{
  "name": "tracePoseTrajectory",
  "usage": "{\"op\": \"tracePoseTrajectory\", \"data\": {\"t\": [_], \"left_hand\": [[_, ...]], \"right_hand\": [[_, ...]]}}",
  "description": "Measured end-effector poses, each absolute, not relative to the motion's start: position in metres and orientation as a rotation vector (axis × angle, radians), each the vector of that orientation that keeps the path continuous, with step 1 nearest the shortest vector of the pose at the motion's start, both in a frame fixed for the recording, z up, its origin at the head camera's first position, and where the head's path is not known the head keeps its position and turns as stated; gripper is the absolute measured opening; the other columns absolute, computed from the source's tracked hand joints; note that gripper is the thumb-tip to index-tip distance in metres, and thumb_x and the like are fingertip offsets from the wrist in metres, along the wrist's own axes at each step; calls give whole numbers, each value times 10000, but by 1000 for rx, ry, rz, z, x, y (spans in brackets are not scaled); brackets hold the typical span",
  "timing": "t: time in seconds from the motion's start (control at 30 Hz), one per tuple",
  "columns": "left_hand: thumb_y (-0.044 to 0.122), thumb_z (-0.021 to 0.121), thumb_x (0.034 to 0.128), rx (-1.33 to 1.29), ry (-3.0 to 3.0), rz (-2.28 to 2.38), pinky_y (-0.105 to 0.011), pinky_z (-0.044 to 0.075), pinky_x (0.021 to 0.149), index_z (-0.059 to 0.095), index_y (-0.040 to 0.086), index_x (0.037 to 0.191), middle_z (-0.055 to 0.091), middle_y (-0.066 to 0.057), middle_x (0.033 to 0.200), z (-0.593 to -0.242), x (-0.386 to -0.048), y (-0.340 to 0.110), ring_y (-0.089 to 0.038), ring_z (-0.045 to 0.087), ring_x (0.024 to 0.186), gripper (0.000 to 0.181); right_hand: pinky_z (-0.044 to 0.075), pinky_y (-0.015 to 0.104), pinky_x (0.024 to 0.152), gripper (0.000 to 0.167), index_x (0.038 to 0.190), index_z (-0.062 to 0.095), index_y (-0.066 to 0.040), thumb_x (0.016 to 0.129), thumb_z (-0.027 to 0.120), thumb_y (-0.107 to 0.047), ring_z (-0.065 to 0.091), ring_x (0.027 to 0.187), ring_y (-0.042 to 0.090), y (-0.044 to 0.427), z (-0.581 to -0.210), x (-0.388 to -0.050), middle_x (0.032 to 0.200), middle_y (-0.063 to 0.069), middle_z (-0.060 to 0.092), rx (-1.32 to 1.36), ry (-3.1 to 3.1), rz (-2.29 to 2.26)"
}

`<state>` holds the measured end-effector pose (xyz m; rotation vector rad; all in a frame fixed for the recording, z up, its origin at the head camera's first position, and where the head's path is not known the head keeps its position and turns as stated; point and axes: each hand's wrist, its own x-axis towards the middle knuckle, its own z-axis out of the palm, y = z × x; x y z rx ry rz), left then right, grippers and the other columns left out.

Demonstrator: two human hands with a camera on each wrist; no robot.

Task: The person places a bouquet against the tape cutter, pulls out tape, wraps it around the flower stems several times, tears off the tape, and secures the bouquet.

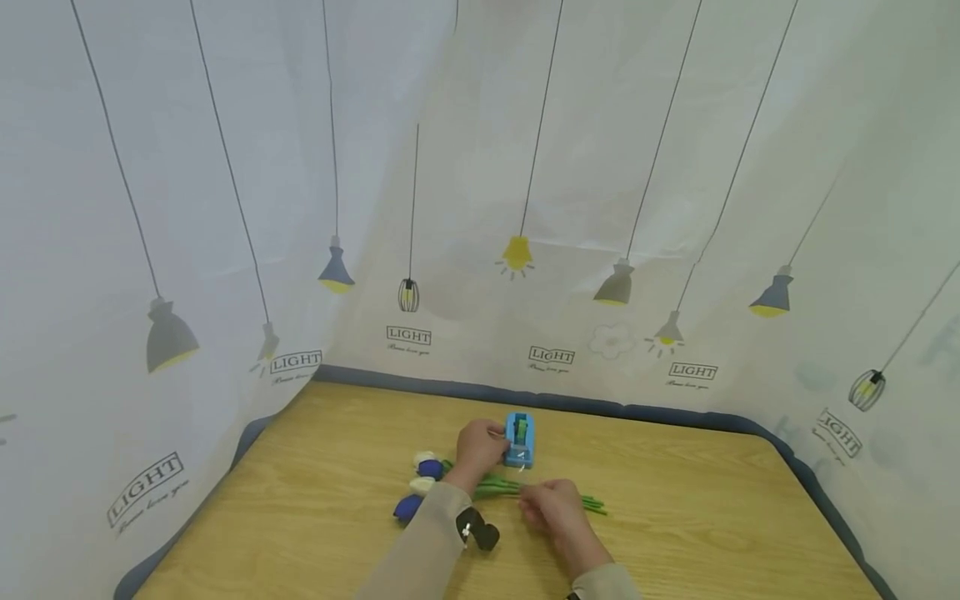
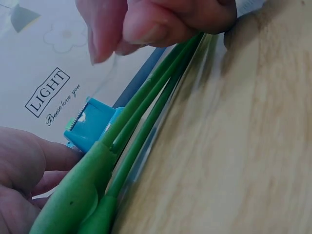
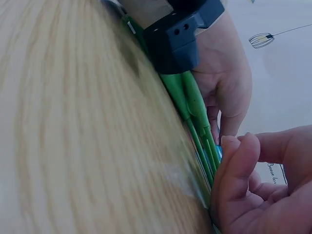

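My left hand (image 1: 480,452) holds the side of a blue tape dispenser (image 1: 531,433), which carries a green roll. From the dispenser's toothed edge a thin clear strip of tape (image 2: 103,79) runs up to my right hand (image 1: 557,508), whose thumb and finger pinch its end in the left wrist view. Green artificial tulip stems (image 1: 498,486) lie on the table under my left wrist and run past the right hand. White and blue tulip heads (image 1: 408,507) lie left of my left forearm.
The wooden table (image 1: 720,508) has a dark padded border (image 1: 555,400) along its back and sides. White sheeting printed with lamps (image 1: 615,283) stands behind it. A black wrist device (image 1: 476,529) sits on my left sleeve, above the table.
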<state>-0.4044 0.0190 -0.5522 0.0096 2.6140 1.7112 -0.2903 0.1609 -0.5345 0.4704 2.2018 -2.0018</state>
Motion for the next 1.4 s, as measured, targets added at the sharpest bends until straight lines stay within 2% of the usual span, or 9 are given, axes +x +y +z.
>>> {"op": "tracePoseTrajectory", "data": {"t": [0.07,0.3,0.57,0.83,0.97,1.07,1.2,1.3,1.4], "left_hand": [[94,808,927,4,2606,1717,-294,618,646,782,46,1138,795,-82,973,-552,-405,19,-143,731,731,218],[91,815,917,-2,2597,1730,-294,623,650,779,39,1137,792,-87,969,-553,-408,19,-147,728,737,229],[76,819,910,5,2609,1730,-283,618,638,782,36,1133,799,-88,967,-551,-407,22,-143,731,732,230],[92,825,911,-6,2637,1688,-264,614,650,785,57,1116,793,-49,944,-553,-408,24,-119,720,751,213],[94,831,906,-21,2649,1688,-274,620,653,790,63,1105,790,-39,925,-555,-408,25,-119,720,754,206],[97,830,907,-11,2642,1701,-273,618,662,793,63,1113,794,-40,933,-556,-407,26,-118,723,761,212],[95,822,914,-1,2621,1709,-279,622,666,785,50,1123,795,-59,958,-555,-403,26,-126,725,759,217],[90,818,920,-12,2638,1700,-286,626,663,779,45,1118,791,-70,970,-553,-401,24,-131,723,750,207],[93,815,925,-15,2659,1690,-281,625,669,779,47,1119,795,-71,980,-553,-400,21,-128,726,753,203]], "right_hand": [[534,173,532,134,887,710,14,965,687,-93,611,583,53,161,-536,-291,687,-13,692,452,2244,-1973],[408,175,448,260,694,684,-59,941,654,-133,492,476,62,159,-543,-294,540,-52,571,373,2436,-1812],[431,156,426,269,713,675,-69,968,632,-146,509,472,55,163,-547,-303,577,-37,592,391,2464,-1724],[338,211,433,407,566,587,-144,968,606,-205,438,410,97,163,-544,-305,443,-59,502,279,2705,-1362],[342,218,444,450,550,574,-164,994,604,-230,437,416,96,165,-544,-305,439,-72,487,202,2724,-1293],[317,200,430,443,564,569,-174,999,618,-238,402,427,69,173,-541,-306,468,-84,470,196,2574,-1420],[305,193,435,426,642,576,-132,1048,619,-255,356,463,61,188,-531,-306,533,-66,453,237,2361,-1649],[400,239,487,318,768,659,-86,1049,655,-236,455,528,98,198,-521,-306,622,-32,554,148,2567,-1571],[563,356,638,94,951,755,-68,979,751,-158,627,721,171,205,-515,-307,824,17,705,-12,2888,-1254]]}}
